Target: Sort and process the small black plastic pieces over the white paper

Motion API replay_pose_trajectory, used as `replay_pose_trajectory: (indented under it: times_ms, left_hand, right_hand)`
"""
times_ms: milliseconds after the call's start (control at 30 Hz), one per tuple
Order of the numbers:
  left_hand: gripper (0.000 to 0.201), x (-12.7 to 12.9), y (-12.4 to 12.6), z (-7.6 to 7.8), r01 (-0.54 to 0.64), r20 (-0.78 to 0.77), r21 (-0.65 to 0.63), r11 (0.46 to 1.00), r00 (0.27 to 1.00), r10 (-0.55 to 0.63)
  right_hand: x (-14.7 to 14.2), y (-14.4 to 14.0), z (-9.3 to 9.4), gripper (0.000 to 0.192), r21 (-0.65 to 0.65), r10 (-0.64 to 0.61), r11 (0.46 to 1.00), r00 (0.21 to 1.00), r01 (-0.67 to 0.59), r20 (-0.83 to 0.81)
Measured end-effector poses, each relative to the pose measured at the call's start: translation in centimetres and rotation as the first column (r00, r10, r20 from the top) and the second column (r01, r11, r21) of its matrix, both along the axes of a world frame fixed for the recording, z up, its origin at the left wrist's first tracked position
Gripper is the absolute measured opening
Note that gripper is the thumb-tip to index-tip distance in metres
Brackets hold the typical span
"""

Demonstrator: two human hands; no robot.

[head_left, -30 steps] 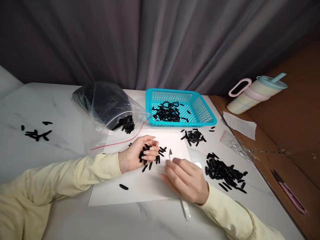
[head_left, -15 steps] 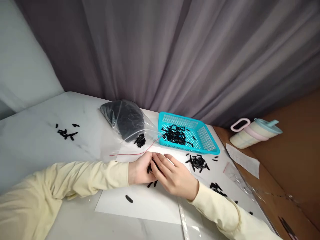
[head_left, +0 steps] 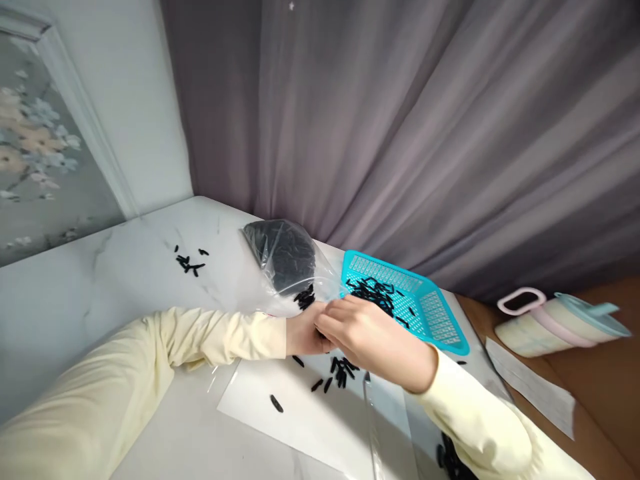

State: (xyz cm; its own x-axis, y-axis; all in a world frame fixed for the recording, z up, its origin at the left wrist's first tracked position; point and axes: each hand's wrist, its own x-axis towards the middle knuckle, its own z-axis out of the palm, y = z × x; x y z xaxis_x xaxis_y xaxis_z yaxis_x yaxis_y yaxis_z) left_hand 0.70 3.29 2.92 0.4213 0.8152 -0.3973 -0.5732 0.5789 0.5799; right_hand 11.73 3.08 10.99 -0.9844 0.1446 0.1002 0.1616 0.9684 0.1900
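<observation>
Left hand (head_left: 303, 335) and right hand (head_left: 373, 337) meet over the white paper sheet (head_left: 310, 420); right overlaps left, grip of both indeterminate. Loose black pieces (head_left: 340, 373) lie beneath. Turquoise basket (head_left: 440, 320) rim just beside the right hand.

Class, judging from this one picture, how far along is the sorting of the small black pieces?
Done: a batch of black pieces lies in the turquoise basket. In hand: the left hand and right hand meet over the white sheet, with loose pieces below them; what they grip is hidden. Left: the clear bag looks well filled, and a small scatter lies apart on the table.
</observation>
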Motion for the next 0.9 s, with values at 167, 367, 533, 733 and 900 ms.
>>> replay_pose_trajectory:
  times_ms: [167,367,533,733,900]
  left_hand:
    - [0.027,-0.4,0.1,0.0,0.136,-0.019,0.075,0.988,0.991,-0.135]
    - [0.023,-0.4,-0.1,-1.0,0.344,-0.150,0.206,0.916,0.936,-0.318]
    - [0.029,-0.2,-1.4,-1.2,0.515,-0.516,0.428,0.743,0.814,-0.267]
    - [0.030,0.4,-2.6,-2.0,0.616,-0.772,0.566,0.548,0.629,0.090]
    - [0.029,0.8,-2.9,-2.2,0.682,-0.835,0.513,0.521,0.537,0.119]
  right_hand:
    - [1.4,-0.6,2.6,0.016,-0.253,-0.209,0.955,0.955,0.154,-0.209]
    - [6.1,-3.6,-2.8,0.017,-0.984,-0.758,0.167,0.629,-0.066,-0.171]
    - [8.2,-5.4,-9.1,0.025,-0.899,-0.910,-0.179,0.414,-0.400,-0.003]
    - [7.6,-6.0,-11.4,0.025,-0.811,-0.927,-0.232,0.375,-0.537,0.016]
    - [7.5,-6.1,-11.6,0.025,-0.810,-0.911,-0.246,0.412,-0.533,0.006]
